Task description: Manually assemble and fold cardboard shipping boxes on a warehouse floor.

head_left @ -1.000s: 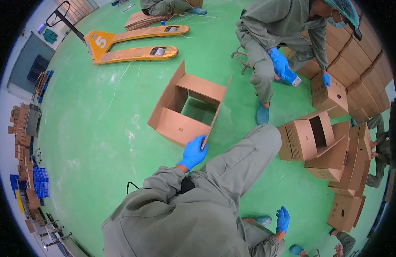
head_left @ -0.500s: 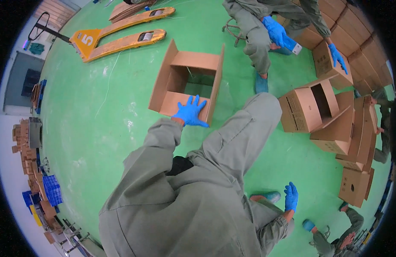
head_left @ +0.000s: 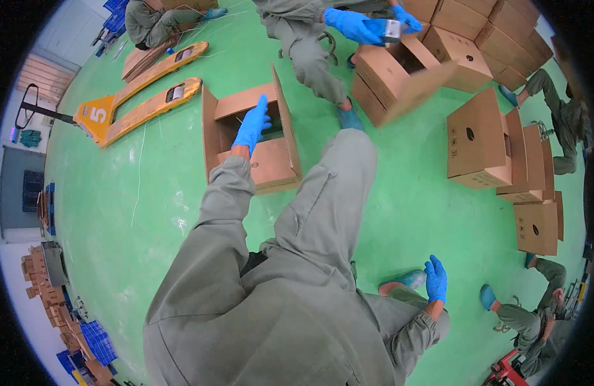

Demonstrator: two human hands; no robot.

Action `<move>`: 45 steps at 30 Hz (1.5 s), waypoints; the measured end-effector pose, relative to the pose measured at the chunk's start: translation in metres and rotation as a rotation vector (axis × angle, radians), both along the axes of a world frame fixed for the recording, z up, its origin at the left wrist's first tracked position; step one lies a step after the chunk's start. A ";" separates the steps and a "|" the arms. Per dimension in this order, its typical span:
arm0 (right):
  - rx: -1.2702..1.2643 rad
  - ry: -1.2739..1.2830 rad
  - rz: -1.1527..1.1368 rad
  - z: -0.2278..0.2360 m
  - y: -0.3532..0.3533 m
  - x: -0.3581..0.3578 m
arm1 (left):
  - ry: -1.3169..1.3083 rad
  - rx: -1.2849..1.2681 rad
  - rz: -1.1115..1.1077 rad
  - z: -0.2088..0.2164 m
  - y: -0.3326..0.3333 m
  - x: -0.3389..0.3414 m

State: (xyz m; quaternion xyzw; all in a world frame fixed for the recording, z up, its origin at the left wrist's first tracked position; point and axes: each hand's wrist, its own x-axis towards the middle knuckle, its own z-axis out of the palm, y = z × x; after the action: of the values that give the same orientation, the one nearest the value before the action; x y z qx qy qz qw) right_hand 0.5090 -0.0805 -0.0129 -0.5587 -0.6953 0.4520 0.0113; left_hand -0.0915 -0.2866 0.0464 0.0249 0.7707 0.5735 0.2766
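Observation:
An open cardboard box [head_left: 273,159] stands on the floor in front of me with its flaps up or spread. My left hand [head_left: 252,127], in a blue glove, is over the box's opening with its fingers stretched out and holds nothing. Whether it touches a flap, I cannot tell. My right hand [head_left: 436,278], also gloved in blue, hangs by my bent right leg, fingers loosely extended and nothing in them. Part of the box's inside is hidden behind my left hand.
Ahead to the right, a seated co-worker [head_left: 310,58] holds a grey-ended tool [head_left: 392,31] over another open box [head_left: 380,83]. More open boxes [head_left: 475,138] line the right side. A yellow pallet jack [head_left: 98,119] stands at the left.
My left hand has risen off the box's near flap and turned, now over the opening. The co-worker's hands and tool have come to an open box. The whole view has shifted.

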 end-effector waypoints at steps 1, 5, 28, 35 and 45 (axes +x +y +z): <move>0.014 -0.018 0.016 -0.003 0.001 0.002 | 0.198 0.009 -0.122 0.004 0.009 -0.002; -0.016 0.036 -0.003 -0.004 0.003 -0.009 | 0.437 -0.337 -0.230 -0.082 0.024 -0.010; 0.033 -0.037 0.096 -0.046 -0.010 -0.016 | 0.925 -0.883 -0.226 -0.129 -0.035 0.035; 0.108 -0.009 0.146 -0.039 -0.014 -0.025 | 0.646 -1.007 -0.563 -0.082 -0.032 0.021; 0.159 -0.017 0.122 0.005 -0.029 -0.038 | 0.946 -0.870 -0.603 0.003 -0.044 0.046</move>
State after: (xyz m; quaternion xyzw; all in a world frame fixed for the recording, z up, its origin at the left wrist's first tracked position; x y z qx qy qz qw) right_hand 0.4710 -0.1092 -0.0076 -0.5163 -0.7618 0.3905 0.0224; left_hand -0.0453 -0.3304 0.0495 0.3707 0.9269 0.0399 0.0437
